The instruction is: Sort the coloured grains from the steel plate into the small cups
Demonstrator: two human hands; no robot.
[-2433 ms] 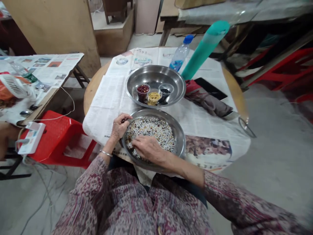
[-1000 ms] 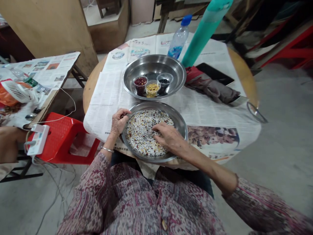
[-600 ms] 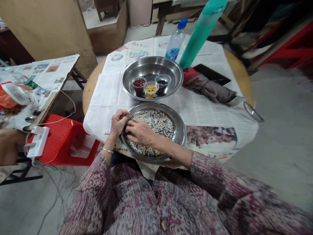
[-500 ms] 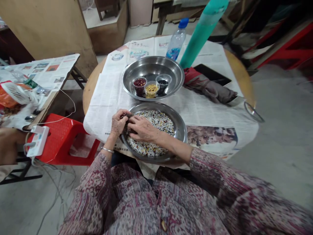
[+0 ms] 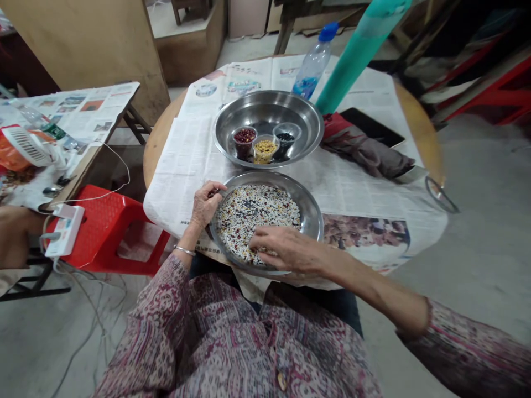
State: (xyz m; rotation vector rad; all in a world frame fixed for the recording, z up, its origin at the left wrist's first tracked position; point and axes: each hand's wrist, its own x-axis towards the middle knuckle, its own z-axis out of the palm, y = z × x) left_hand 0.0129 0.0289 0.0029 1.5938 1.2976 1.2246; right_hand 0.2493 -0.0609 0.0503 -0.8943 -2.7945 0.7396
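A near steel basin point(image 5: 312, 213) holds mixed grains point(image 5: 265, 207), mostly white with black, yellow and dark red ones among them. At its left rim, my left hand point(image 5: 206, 203) is curled closed around something dark that I cannot make out. Low over the grains on the near side, my right hand point(image 5: 282, 247) has its fingers and thumb apart, the tips at the grains. Behind stands a larger steel basin point(image 5: 309, 119) with three clear cups: dark red beans point(image 5: 244, 137), yellow beans point(image 5: 265, 148) and black beans point(image 5: 285, 138).
Newspaper point(image 5: 178, 160) covers the round table. Beyond the far basin are a plastic bottle point(image 5: 312, 63) and a tall teal bottle point(image 5: 359, 55). A folded umbrella point(image 5: 369, 146) lies to the right. At left are a red stool point(image 5: 103, 232), a power strip point(image 5: 64, 232) and another person's arm point(image 5: 16, 235).
My right hand has moved away from my left hand, toward the right and nearer to me over the grains. My left hand stays at the left rim. The view has shifted slightly.
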